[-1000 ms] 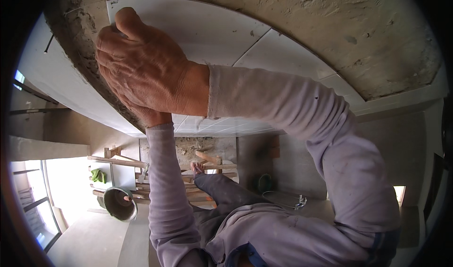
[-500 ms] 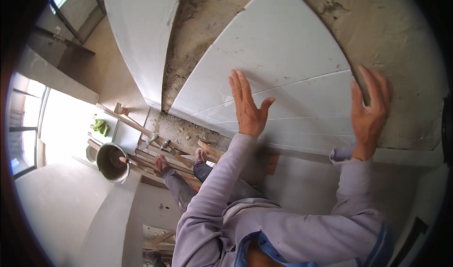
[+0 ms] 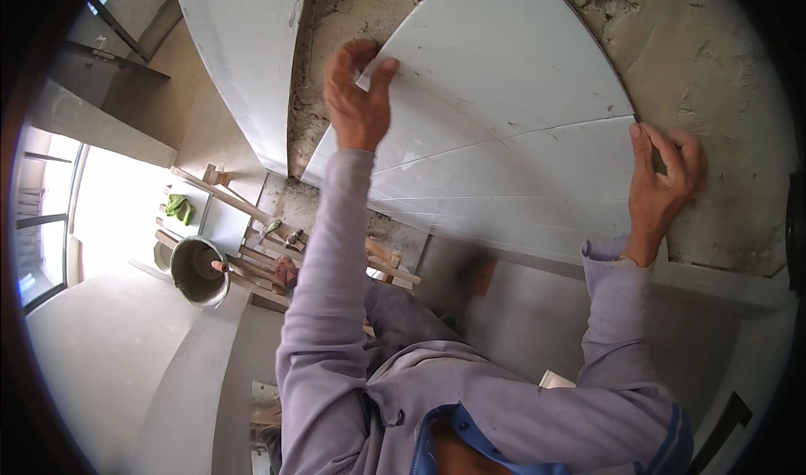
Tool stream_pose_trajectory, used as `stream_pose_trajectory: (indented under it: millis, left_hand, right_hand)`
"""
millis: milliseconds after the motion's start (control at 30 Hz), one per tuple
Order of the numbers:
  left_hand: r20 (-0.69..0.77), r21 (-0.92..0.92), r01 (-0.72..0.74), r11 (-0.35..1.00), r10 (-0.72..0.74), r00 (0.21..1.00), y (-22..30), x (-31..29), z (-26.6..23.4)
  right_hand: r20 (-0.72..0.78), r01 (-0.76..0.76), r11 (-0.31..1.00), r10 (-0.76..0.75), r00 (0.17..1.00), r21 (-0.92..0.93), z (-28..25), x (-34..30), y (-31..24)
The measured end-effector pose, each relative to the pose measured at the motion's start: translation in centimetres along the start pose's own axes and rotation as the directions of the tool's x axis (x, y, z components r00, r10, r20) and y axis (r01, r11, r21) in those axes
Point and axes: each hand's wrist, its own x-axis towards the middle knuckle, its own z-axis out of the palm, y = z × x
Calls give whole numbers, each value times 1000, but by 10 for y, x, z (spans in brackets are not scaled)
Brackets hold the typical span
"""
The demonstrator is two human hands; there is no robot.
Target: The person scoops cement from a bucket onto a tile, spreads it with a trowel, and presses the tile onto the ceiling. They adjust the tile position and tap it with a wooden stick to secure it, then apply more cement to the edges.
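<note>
A large white wall tile [image 3: 512, 51] stands against the rough mortar wall, above several more white tiles [image 3: 537, 215] set in rows with thin joints. My left hand [image 3: 359, 97] is at the tile's left edge, its fingers curled round the edge and the thumb towards the face. At the right edge, by the joint between two rows, my right hand [image 3: 667, 169] closes with thumb and bent fingers on the tile's lower corner. The fingertips on the wall side are partly hidden.
Grey mortar wall [image 3: 705, 80] flanks the tiles. A pale panel [image 3: 239, 64] rises at the left. Below lie wooden planks [image 3: 243, 261], a mortar bucket [image 3: 186, 282] with a handled tool in it, and a green cloth [image 3: 179, 209] on a white tile.
My left hand has moved up and left from the tile face to its left edge, fingers now curled. My right hand has shifted slightly down and closed at the right edge.
</note>
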Motion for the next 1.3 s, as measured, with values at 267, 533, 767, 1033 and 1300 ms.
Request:
stream_pose_trajectory:
  millis: [267, 533, 767, 1033, 1300]
  left_hand:
    - [129, 155, -7, 988, -13, 992, 8, 15, -14]
    - [104, 83, -111, 990, 103, 989, -2, 15, -8]
    - [-129, 124, 129, 984, -113, 985, -25, -66, -77]
    - [56, 890, 403, 215, -926, 372, -35, -389, -313]
    - [3, 825, 518, 227, -918, 397, -29, -390, -318]
  right_hand:
    - [-28, -17, 1000, 17, 999, 12, 7, -4, -3]
    - [43, -10, 999, 12, 999, -36, -4, -8, 11]
    - [258, -52, 649, -227, 939, 759, 34, -84, -103]
    - [733, -766, 474, -680, -6, 434, 276, -380, -343]
    - [516, -126, 504, -796, 315, 854, 456, -483, -607]
